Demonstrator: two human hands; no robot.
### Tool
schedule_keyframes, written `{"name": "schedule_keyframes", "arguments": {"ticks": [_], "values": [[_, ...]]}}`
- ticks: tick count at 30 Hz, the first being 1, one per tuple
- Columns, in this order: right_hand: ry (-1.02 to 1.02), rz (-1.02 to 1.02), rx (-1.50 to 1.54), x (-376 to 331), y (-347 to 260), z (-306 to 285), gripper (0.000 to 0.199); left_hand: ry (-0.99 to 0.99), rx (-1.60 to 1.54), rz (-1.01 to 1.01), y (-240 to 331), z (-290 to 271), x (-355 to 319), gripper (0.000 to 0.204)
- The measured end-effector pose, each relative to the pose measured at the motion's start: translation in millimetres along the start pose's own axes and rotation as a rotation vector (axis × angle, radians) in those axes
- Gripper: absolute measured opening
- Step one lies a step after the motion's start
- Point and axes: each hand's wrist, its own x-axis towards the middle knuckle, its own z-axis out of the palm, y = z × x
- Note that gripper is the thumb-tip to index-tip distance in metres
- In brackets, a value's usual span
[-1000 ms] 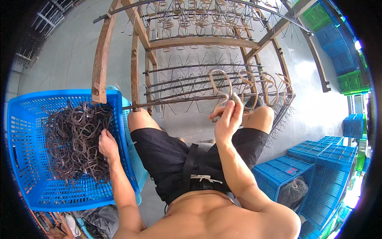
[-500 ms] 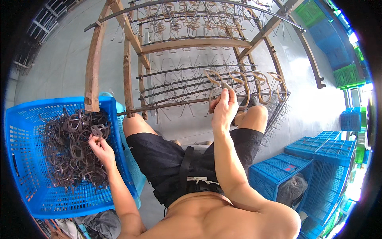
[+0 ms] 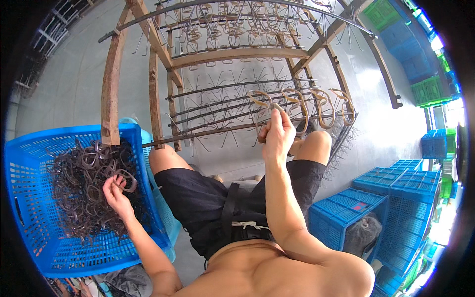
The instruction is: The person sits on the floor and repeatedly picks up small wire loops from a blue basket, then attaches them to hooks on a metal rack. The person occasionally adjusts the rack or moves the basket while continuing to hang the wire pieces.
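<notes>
— Where are the loops?
— A dark tangle of rubber loops (image 3: 81, 190) fills the blue crate (image 3: 29, 218) at the person's left; tan loops (image 3: 302, 106) hang on the wire rack (image 3: 222, 106) ahead.
— And the left hand (image 3: 115, 190)?
— In the tangle, its grip pinched on one dark loop (image 3: 126, 180).
— The right hand (image 3: 277, 136)?
— Raised at the rack's front edge, grip closed on a tan loop (image 3: 262, 99) on a prong.

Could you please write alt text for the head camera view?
A seated person's right hand hangs a brown loop on a spiked wooden rack, while the left hand picks another from a tangle of dark loops in a blue crate.
</notes>
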Motion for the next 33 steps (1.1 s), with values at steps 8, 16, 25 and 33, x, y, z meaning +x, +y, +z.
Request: {"name": "schedule_keyframes", "arguments": {"ticks": [8,16,25,33], "values": [[-0.022,-0.058,-0.19,-15.7,9.3,13.2,0.026,0.009,0.3,-0.378,4.2,-3.1,8.7,0.014],[-0.026,-0.116,-0.398,-10.5,4.0,12.6,0.026,-0.008,-0.038,-0.336,37.0,16.4,2.5,0.032],[-0.161,-0.078,-0.31,-8.2,3.4,-4.1,0.021,0.046,-0.71,-0.31,66.4,-28.0,-13.2,0.038],[-0.522,-0.764,-0.991,-72.9,-47.5,6.5,0.05,-0.671,-1.113,-0.393,106.4,39.2,-59.7,0.051]]}}
